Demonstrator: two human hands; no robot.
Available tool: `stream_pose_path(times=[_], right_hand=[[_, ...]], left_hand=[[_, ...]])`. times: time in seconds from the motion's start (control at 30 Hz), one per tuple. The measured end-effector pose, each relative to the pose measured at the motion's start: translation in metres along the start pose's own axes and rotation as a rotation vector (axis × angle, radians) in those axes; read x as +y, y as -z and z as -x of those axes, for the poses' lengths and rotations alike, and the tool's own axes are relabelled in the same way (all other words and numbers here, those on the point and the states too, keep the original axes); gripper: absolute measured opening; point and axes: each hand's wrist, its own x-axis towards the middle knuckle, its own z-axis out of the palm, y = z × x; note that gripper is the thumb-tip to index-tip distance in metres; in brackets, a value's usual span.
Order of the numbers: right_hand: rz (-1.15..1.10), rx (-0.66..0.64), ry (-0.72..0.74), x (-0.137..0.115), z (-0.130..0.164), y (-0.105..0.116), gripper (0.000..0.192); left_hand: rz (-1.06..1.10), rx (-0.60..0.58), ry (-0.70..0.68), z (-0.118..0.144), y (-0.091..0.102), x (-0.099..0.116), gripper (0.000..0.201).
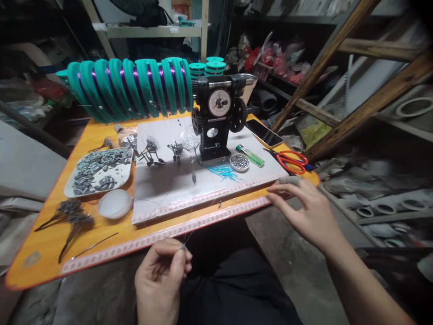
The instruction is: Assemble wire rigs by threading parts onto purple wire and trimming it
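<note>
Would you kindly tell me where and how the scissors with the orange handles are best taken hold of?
Best, I'd say, by the orange loops of the scissors, with the right hand coming from the near right side: the loops lie toward the table's right edge, above that hand, while the dark blades point away leftward.

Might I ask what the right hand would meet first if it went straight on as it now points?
Probably the board, at its front edge; depth is unclear, so it might instead pass above toward the blue strips.
</note>
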Motion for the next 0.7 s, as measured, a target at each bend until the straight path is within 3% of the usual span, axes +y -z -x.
stream_pose_path(times=[0.07, 0.13, 0.27, 0.33, 0.43, 0.57, 0.7], right_hand=[[0.018, -0.042, 0.024, 0.002, 0.004, -0.004, 0.014], [0.017, 0.005, 0.047, -0.010, 0.008, -0.007, 0.009], [-0.190, 0.091, 0.211, -0.060, 0.019, -0.005, 0.018], [-0.437, -0.016, 0.413, -0.087, 0.026, -0.005, 0.020], [-0.517, -0.175, 0.402, -0.115, 0.031, -0.010, 0.018], [-0.426, -0.242, 0.405, -0.119, 0.025, -0.013, 0.020], [-0.420, -0.105, 0.339, -0.099, 0.024, -0.002, 0.030]], left_hand=[[0.064, 0.014, 0.049, 0.000, 0.000, 0.001, 0.018], [0.121, 0.025, 0.089, 0.000, -0.001, 0.001, 0.020], [0.235, 0.019, 0.154, 0.002, -0.009, 0.001, 0.011], [0.328, 0.003, 0.180, 0.004, -0.018, 0.002, 0.008], [0.494, -0.010, 0.287, 0.005, -0.032, 0.009, 0.008], [0.601, 0.048, 0.440, 0.008, -0.042, 0.016, 0.015], [0.627, 0.107, 0.528, 0.010, -0.040, 0.016, 0.017]])
